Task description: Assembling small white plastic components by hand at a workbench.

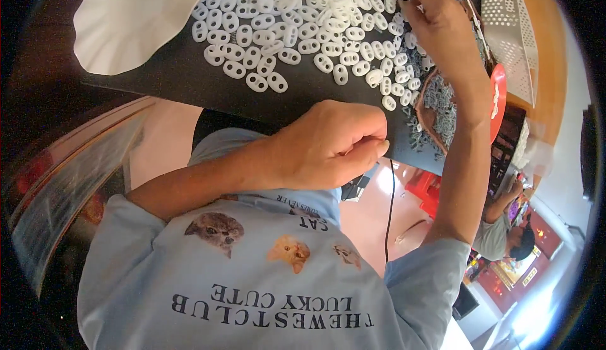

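Several white oval plastic pieces with two holes [303,21] lie spread over a black mat [177,78]. My right hand [442,21] reaches to the far right edge of that pile, fingers bent and pinching one white piece at the fingertips. At the mat's near edge, over my light blue shirt, my left hand [328,144] is closed with thumb and fingers pinched together. A thin black cord [390,205] hangs straight down from just below those fingertips.
A white wavy-edged dish [132,15] lies at the mat's far left. A brown bowl of small grey pieces [435,107] and a red lid [499,97] are under my right forearm. A white perforated tray [514,31] lies on the wooden tabletop. Another person [505,233] sits lower right.
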`<state>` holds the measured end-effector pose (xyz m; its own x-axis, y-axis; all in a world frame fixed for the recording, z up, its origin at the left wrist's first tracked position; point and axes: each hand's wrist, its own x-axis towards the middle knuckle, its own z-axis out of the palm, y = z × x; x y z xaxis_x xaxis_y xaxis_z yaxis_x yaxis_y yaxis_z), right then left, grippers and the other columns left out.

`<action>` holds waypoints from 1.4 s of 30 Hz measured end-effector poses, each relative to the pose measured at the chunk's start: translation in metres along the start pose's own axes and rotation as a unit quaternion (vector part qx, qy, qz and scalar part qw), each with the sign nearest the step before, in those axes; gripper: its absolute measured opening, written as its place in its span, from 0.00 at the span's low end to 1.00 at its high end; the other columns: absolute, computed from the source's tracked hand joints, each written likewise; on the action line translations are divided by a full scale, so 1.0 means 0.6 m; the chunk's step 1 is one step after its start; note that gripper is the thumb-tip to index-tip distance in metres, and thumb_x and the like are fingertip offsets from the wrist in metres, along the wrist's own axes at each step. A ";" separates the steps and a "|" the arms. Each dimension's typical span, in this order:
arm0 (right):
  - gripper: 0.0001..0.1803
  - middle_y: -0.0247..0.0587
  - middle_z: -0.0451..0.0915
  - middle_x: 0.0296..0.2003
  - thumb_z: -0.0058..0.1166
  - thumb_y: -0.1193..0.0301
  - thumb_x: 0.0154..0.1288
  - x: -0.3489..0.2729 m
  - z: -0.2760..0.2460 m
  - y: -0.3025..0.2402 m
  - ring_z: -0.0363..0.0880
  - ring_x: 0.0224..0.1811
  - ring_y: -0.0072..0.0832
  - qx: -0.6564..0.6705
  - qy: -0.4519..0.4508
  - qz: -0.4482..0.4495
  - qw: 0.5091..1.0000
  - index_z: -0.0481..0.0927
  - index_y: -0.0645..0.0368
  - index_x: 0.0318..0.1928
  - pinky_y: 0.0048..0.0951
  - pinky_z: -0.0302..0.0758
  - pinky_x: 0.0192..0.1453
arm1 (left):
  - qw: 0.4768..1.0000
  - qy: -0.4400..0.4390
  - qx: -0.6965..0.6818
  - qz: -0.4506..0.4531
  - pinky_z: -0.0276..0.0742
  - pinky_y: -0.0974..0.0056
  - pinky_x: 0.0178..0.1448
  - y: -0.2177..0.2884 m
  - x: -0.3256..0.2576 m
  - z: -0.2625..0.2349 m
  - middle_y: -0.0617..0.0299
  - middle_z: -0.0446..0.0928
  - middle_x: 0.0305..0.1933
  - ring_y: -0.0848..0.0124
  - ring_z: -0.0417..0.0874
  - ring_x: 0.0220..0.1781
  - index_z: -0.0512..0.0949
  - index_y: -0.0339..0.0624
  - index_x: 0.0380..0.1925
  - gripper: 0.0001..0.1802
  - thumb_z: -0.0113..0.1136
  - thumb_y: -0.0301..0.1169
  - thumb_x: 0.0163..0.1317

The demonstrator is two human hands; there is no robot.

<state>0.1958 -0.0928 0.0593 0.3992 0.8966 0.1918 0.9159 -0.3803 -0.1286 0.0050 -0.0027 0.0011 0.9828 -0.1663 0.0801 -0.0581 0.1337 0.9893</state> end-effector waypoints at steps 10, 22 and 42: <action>0.04 0.46 0.72 0.27 0.54 0.75 0.57 0.000 -0.004 -0.008 0.75 0.29 0.43 -0.008 -0.035 -0.006 0.999 0.77 0.61 0.34 0.38 0.71 0.31 | 1.000 0.011 -0.002 0.020 0.62 0.66 0.24 -0.006 0.003 0.002 0.61 0.66 0.20 0.74 0.66 0.19 0.70 0.37 0.26 0.06 0.55 0.26 0.59; 0.05 0.37 0.71 0.27 0.49 0.75 0.63 -0.095 -0.044 -0.043 0.70 0.29 0.23 0.309 -0.118 0.192 0.924 0.74 0.64 0.37 0.25 0.68 0.32 | 0.996 0.060 -0.069 -0.007 0.64 0.70 0.27 -0.008 -0.002 0.008 0.66 0.68 0.22 0.78 0.67 0.22 0.70 0.39 0.31 0.09 0.46 0.32 0.68; 0.09 0.40 0.69 0.26 0.58 0.76 0.57 -0.211 -0.029 -0.129 0.70 0.24 0.30 0.311 0.030 0.066 0.948 0.72 0.64 0.36 0.27 0.66 0.27 | 0.960 0.053 -0.212 -0.173 0.52 0.77 0.21 0.040 -0.003 0.021 0.70 0.65 0.20 0.85 0.60 0.19 0.71 0.40 0.26 0.12 0.47 0.33 0.68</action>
<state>0.0751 -0.1810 0.0619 0.5271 0.8292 0.1863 0.6629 -0.2639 -0.7007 -0.0006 -0.0118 0.0265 0.9442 -0.1744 -0.2794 0.3292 0.4779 0.8144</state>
